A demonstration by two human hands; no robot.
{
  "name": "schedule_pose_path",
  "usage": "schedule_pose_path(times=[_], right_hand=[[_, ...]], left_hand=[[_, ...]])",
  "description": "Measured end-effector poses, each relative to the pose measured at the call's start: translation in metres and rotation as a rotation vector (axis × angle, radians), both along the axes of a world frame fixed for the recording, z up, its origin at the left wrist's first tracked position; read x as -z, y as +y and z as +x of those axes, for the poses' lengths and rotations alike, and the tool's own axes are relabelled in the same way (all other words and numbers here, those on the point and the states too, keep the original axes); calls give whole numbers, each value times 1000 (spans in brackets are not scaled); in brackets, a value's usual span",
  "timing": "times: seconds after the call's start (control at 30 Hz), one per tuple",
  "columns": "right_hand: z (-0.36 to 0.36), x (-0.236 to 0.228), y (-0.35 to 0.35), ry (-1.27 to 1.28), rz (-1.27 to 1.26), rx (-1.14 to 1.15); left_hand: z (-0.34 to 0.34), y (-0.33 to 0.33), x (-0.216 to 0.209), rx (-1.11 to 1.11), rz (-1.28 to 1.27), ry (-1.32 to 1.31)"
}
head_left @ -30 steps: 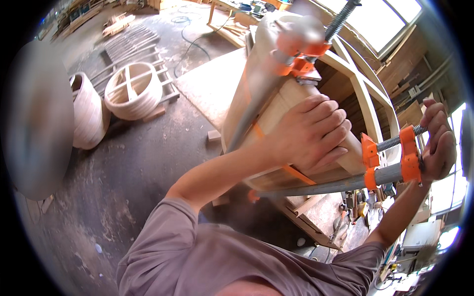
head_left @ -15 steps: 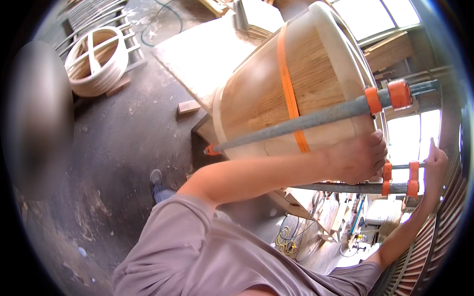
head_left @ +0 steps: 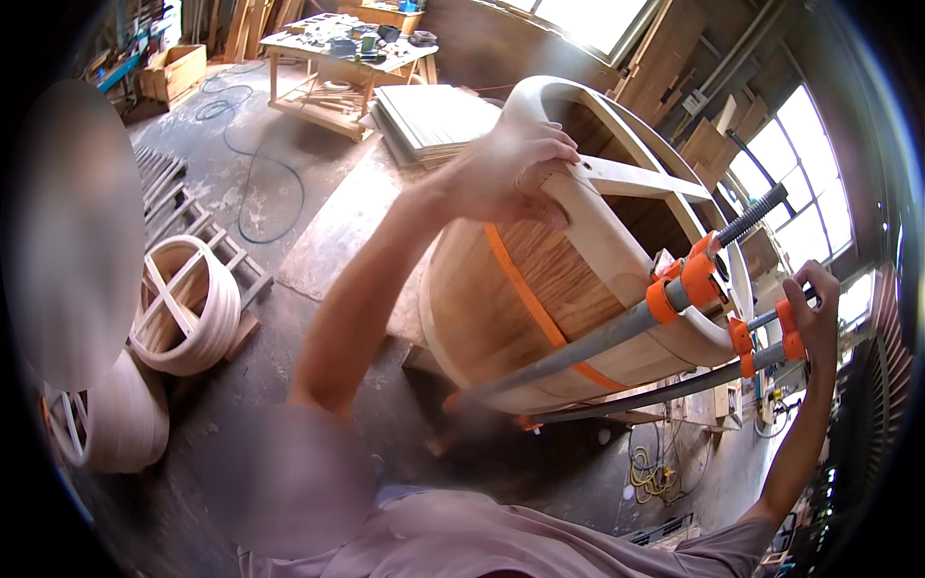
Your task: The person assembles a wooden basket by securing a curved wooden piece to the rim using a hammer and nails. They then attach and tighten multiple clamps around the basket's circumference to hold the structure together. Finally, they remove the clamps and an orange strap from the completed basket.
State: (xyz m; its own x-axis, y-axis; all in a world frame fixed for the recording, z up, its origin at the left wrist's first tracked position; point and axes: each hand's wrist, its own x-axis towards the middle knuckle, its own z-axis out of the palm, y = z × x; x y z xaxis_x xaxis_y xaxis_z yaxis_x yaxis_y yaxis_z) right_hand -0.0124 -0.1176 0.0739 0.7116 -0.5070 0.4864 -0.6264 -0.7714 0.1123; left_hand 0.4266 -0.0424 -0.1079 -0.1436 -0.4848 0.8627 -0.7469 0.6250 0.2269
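A large barrel-shaped wooden body (head_left: 520, 308) with a thick pale rim (head_left: 617, 231) lies tilted before me, and pale crosspieces (head_left: 641, 180) span its open end. Round its side runs an orange strap (head_left: 525, 279). Two pipe clamps reach along it: the nearer-to-middle pipe clamp (head_left: 568, 347) with orange jaws, and a lower pipe clamp (head_left: 636, 390) at the right. My left hand (head_left: 520, 178) is closed over the upper part of the rim, fingers toward the opening. At the right, my right hand (head_left: 814, 299) is closed round the screw end of the lower clamp.
Stacked pale round frames (head_left: 188, 308) stand on the floor at left, beside a slatted rack (head_left: 212, 222). Beyond the body are a stack of flat panels (head_left: 434, 120) and a cluttered worktable (head_left: 352, 48). A dark hose (head_left: 246, 193) and a yellow cord (head_left: 650, 472) lie on the floor.
My left hand has moved from the rim near the clamps to the rim's upper part. My right hand has gone from a raised finger to a closed hold on the clamp end. The view has shifted.
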Motion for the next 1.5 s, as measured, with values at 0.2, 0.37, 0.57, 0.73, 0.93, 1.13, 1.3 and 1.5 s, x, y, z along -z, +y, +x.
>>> schedule_pose_path(times=[0.2,0.37,0.57,0.73,0.93,1.13,1.3,1.5], right_hand=[[-1,2,-5,23,53,23],[-1,4,-5,12,58,9],[2,1,3,-4,40,-8],[16,-5,21,94,-10,-100],[-15,-8,19,-93,199,664],[-1,-11,8,-200,105,528],[-16,-17,26,-121,278,352],[-45,-29,-19,-5,353,-320]], left_hand=[[17,-36,-7,180,184,-86],[28,-47,2,436,198,44],[30,-47,1,375,170,33],[31,-41,7,287,173,75],[22,-39,15,409,-6,89],[-115,88,113,34,-440,693],[-283,118,128,216,379,425],[-370,36,143,-28,225,415]])
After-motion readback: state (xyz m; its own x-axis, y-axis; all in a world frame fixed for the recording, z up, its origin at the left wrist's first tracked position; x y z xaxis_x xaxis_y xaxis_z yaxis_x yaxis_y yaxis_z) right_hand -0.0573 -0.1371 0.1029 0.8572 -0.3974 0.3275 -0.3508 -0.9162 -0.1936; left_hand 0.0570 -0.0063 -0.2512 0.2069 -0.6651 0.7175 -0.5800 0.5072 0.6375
